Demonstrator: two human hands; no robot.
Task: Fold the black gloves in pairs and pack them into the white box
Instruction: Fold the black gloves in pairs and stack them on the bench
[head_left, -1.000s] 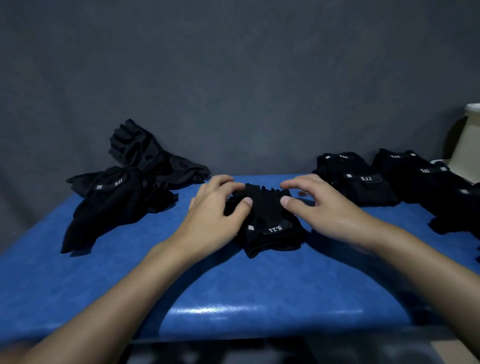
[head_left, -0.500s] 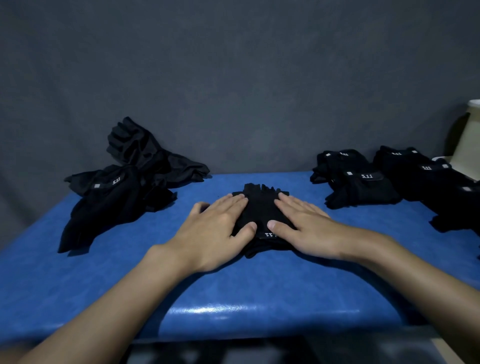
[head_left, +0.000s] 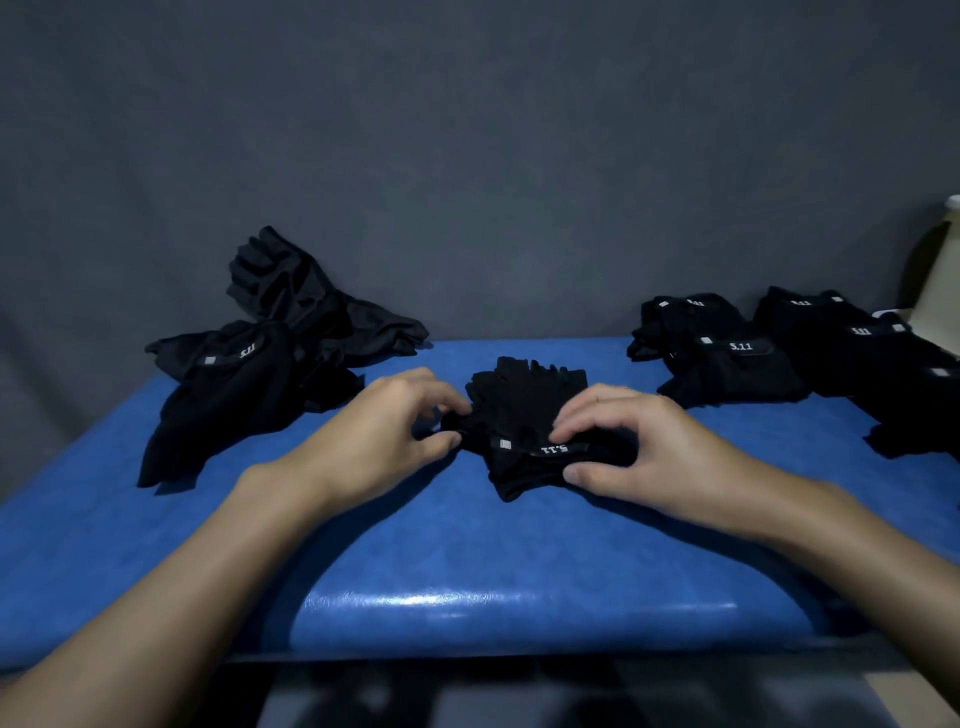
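Lying at the middle of the blue bench, directly between your hands: one stacked glove pair, black, finger ends pointing away from you, white "5.11" lettering on its strap facing you upside down.

Left hand: fingers curled, thumb and fingertips pinching the pair's left edge near the strap.

Right hand: fingers bent down onto the strap's right end, thumb tucked against the pair's near right corner, so the cloth is nipped between them.

Forearms: bare, reaching in from the near edge, one on each side of the pair.

Loose gloves: a rumpled black heap at the bench's far left, well apart from your left hand, one glove propped up against the grey backdrop.

Folded pairs: black bundles set in a group at the far right of the bench, labels up, apart from your right hand.

White box: only a pale sliver shows at the right frame edge, behind the folded pairs; you cannot tell what it holds.
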